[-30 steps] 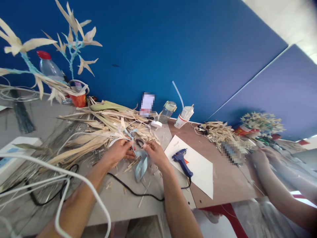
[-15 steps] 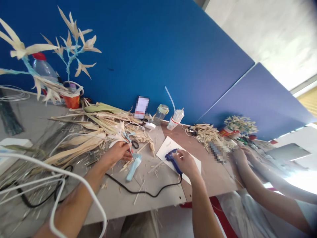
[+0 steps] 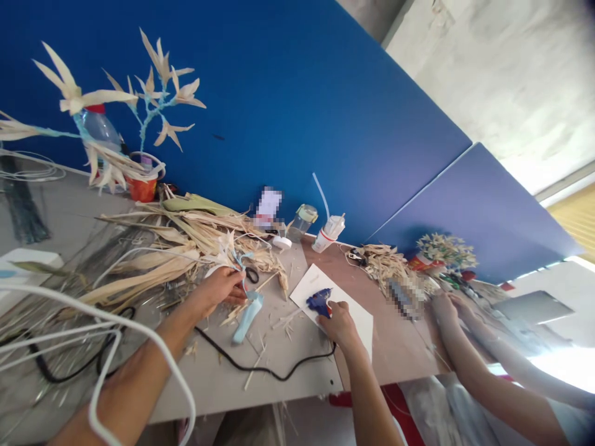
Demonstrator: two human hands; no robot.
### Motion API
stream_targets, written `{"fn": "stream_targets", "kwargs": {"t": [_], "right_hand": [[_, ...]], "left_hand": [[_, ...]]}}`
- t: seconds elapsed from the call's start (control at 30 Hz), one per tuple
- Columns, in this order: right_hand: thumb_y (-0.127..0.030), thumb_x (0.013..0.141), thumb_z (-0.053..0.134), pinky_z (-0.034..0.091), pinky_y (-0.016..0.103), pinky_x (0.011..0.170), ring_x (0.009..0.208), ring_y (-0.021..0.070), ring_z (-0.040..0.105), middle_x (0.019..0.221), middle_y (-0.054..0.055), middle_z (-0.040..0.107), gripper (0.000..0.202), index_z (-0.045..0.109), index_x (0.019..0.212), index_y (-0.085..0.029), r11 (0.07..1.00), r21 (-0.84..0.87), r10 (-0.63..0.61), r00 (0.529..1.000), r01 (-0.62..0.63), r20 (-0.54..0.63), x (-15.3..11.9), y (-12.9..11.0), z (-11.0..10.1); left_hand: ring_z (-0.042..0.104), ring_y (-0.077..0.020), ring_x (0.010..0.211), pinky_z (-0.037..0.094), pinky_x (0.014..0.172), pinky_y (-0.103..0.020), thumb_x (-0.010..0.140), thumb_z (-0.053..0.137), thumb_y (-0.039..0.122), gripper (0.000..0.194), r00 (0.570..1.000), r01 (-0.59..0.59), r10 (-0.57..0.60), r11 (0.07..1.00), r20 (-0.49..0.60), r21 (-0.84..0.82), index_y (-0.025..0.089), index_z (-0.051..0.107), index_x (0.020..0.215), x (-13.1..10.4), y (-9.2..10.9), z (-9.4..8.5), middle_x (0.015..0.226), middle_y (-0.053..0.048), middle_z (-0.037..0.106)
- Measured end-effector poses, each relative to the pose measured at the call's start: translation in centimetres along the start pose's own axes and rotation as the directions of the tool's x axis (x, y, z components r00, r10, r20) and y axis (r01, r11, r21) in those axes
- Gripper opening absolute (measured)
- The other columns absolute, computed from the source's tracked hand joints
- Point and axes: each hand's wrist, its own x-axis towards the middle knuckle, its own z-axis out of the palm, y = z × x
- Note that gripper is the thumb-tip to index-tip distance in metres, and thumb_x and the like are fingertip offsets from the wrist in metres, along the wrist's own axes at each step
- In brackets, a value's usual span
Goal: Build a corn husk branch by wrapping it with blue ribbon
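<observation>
Between the fingers of my left hand [image 3: 222, 288] is the stem of a small corn husk flower [image 3: 227, 245], closed in a pinch. A pale blue paper strip [image 3: 248, 317] hangs from that stem toward the table. My right hand [image 3: 341, 324] is wrapped around the handle of a blue glue gun [image 3: 318, 301]. The glue gun is over a white sheet [image 3: 360, 316], its black cord [image 3: 274, 374] running left across the table. Just beyond my left hand lies a black-handled tool, perhaps scissors [image 3: 251, 275], partly hidden.
Dried corn husks [image 3: 186, 226] are heaped at the back left. Husk flowers on blue stems stand in a red cup [image 3: 142, 188]. A jar [image 3: 303, 222] and a white cup [image 3: 326, 234] stand by the blue partition. White cable loops cross the lower left. Another person's arms [image 3: 478, 347] rest at right.
My right hand has closed around the glue gun's handle and turned the tool slightly on the sheet. My left hand keeps its pinch on the flower stem. The camera view has tilted a little.
</observation>
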Motion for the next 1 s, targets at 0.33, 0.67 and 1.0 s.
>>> {"fn": "stream_targets", "kwargs": {"t": [0.33,0.67,1.0], "right_hand": [[-0.033,0.059,0.066,0.043,0.028,0.053,0.055,0.0161,0.054,0.064,0.0,0.058,0.024,0.063,0.078,-0.019,0.534,0.846,0.145,0.983,0.018,-0.112,0.4,1.3,-2.7],[-0.065,0.071,0.065,0.027,0.024,0.045,0.042,0.0087,0.036,0.051,-0.005,0.048,0.051,0.059,0.086,-0.017,0.168,0.985,-0.498,0.86,-0.035,0.115,-3.2,-7.5,-3.2],[-0.059,0.082,0.056,0.033,0.023,0.05,0.053,0.0108,0.042,0.061,-0.001,0.052,0.044,0.061,0.079,-0.016,0.486,0.87,-0.454,0.875,0.087,0.166,-3.9,-9.9,0.9]], "left_hand": [[0.069,-0.0195,0.059,0.059,0.062,-0.034,0.084,0.061,0.03,0.015,1.0,-0.009,0.009,1.0,0.003,-0.014,0.018,0.053,0.079,0.1,-0.3,0.0,0.065,-0.001,0.064],[0.069,-0.0201,0.061,0.059,0.064,-0.035,0.079,0.067,0.035,0.021,1.0,0.005,-0.005,1.0,0.005,-0.019,0.019,0.053,0.076,0.0,-0.1,0.0,0.067,-0.002,0.066],[0.069,-0.0202,0.061,0.059,0.065,-0.036,0.083,0.061,0.03,0.014,1.0,0.017,-0.017,1.0,0.004,-0.023,0.018,0.058,0.075,-0.2,0.0,0.2,0.071,-0.004,0.071]]}}
